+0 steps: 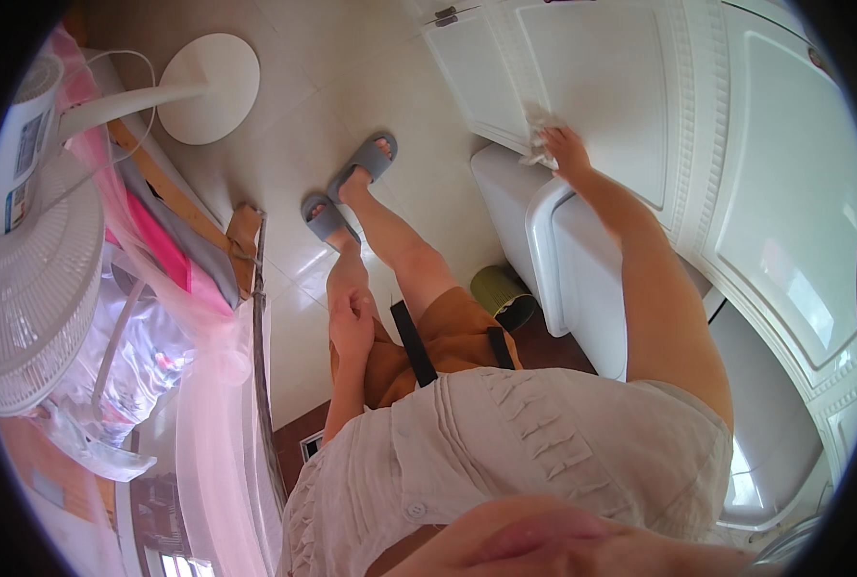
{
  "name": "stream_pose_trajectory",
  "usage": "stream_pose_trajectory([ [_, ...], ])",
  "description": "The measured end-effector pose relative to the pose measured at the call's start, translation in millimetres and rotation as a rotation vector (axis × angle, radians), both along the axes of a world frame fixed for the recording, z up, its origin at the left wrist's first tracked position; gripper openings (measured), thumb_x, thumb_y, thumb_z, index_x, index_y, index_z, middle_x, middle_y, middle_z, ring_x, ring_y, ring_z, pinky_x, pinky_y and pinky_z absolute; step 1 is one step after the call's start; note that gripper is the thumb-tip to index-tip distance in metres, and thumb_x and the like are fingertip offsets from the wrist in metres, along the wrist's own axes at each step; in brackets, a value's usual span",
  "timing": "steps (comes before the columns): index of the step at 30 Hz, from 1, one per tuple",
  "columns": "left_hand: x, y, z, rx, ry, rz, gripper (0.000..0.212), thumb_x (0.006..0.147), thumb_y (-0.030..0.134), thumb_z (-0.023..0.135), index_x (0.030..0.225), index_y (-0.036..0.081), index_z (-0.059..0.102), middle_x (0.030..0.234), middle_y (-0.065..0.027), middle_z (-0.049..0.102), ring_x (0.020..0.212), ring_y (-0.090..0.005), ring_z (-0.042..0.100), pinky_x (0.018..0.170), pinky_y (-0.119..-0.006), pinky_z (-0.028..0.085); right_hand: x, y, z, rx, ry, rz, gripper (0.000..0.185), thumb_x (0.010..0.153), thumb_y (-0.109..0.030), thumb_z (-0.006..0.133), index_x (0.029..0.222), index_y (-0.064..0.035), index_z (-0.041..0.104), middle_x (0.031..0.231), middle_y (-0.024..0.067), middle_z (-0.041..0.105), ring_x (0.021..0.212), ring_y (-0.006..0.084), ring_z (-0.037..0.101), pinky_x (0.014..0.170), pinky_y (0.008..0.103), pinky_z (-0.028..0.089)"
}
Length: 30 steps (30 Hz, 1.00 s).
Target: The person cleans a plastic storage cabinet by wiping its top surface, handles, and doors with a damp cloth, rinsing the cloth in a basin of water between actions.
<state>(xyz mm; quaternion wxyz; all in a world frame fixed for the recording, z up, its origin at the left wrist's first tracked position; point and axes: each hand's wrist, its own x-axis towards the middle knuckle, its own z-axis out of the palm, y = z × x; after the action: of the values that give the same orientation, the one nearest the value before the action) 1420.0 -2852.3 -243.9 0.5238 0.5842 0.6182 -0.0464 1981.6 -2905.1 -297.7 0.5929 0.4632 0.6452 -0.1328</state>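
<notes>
My right hand point(567, 153) presses a crumpled pale cloth point(539, 138) against the lower edge of a glossy white cabinet door point(601, 94). Part of the cloth is hidden under my fingers. Just below that hand is the rounded rim of a white plastic-looking appliance or bin point(544, 238), standing against the cabinet. My left hand point(351, 321) rests on my leg near the knee, loosely curled, with a gap between thumb and fingers and nothing seen in it.
A white pedestal fan lies across the left, its round base point(212, 86) on the tiled floor and its grille point(42, 303) near a bed with pink netting point(216, 360). A green wastebasket point(500, 292) stands beside the white appliance. Grey slippers point(371, 159) are on my feet.
</notes>
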Motion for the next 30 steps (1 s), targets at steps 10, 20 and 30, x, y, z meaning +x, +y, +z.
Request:
stream_pose_trajectory([
  [10, 9.1, 5.2, -24.5, -0.013, 0.162, -0.039, 0.030, 0.089, 0.029, 0.061, 0.108, 0.006, 0.063, 0.097, -0.0159, 0.069, 0.089, -0.0367, 0.065, 0.078, -0.046, 0.052, 29.4, 239.2, -73.2, 0.559, 0.047, -0.067, 0.080, 0.079, -0.055, 0.067, 0.142, -0.0108, 0.045, 0.151, 0.0058, 0.037, 0.143, 0.0246, 0.025, 0.117, 0.0412, 0.018],
  [20, 13.6, 40.2, -53.4, -0.039, 0.157, 0.024, 0.028, 0.091, 0.027, 0.060, 0.114, 0.010, 0.063, 0.103, -0.0116, 0.070, 0.091, -0.0322, 0.068, 0.078, -0.042, 0.053, 2.0, 45.1, -99.9, 0.026, -0.025, -0.120, 0.091, 0.076, -0.062, 0.068, 0.144, -0.0080, 0.043, 0.150, 0.0036, 0.040, 0.142, 0.0210, 0.028, 0.118, 0.0377, 0.017],
  [30, 74.8, 153.1, -154.9, 0.211, -0.118, 0.096, 0.031, 0.091, 0.018, 0.062, 0.119, 0.005, 0.061, 0.112, -0.0154, 0.063, 0.092, -0.0333, 0.063, 0.083, -0.041, 0.052, -20.4, 241.2, -99.1, 0.481, -0.165, 0.125, 0.083, 0.086, -0.062, 0.055, 0.147, -0.0073, 0.041, 0.158, 0.0088, 0.028, 0.144, 0.0245, 0.024, 0.117, 0.0366, 0.018],
])
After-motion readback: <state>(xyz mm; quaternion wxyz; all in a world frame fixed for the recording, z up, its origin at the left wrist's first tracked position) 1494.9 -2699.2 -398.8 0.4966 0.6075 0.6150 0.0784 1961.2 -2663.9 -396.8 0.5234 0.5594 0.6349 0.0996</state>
